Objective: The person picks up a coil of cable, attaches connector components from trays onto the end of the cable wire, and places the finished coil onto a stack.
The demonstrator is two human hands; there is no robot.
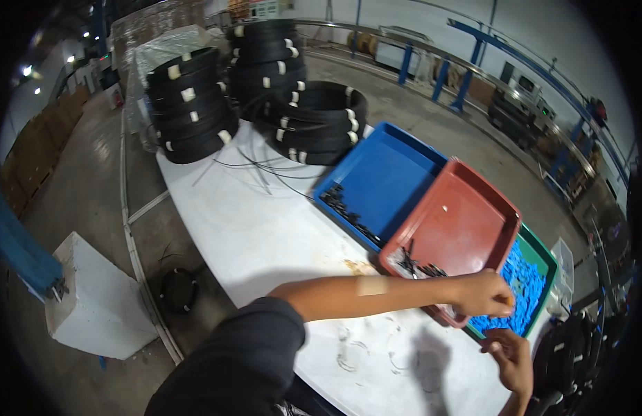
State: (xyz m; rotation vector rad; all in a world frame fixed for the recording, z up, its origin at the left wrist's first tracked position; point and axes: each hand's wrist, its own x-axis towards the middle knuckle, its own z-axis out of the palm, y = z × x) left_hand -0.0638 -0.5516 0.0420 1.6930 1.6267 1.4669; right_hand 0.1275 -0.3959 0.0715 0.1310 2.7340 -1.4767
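My left forearm reaches across the table to the right. My left hand [484,294] is closed, its fingers curled together over the near edge of the red tray [466,215] and the heap of small blue pieces [518,284]. Whatever its fingertips hold is too small to make out. Those blue pieces fill a green tray [547,267], which the red tray partly covers. Just below, my right hand [513,362] has bent fingers with the thumb apart, and nothing shows in it. Small black parts [425,267] lie along the red tray's near side.
A blue tray [390,180] holds small black parts [345,213]. Stacks of black coils [192,111] with white bands stand on the far end of the white table [231,229], loose strands beside them. Black coils [567,353] hang at right. A white block [92,298] stands at left.
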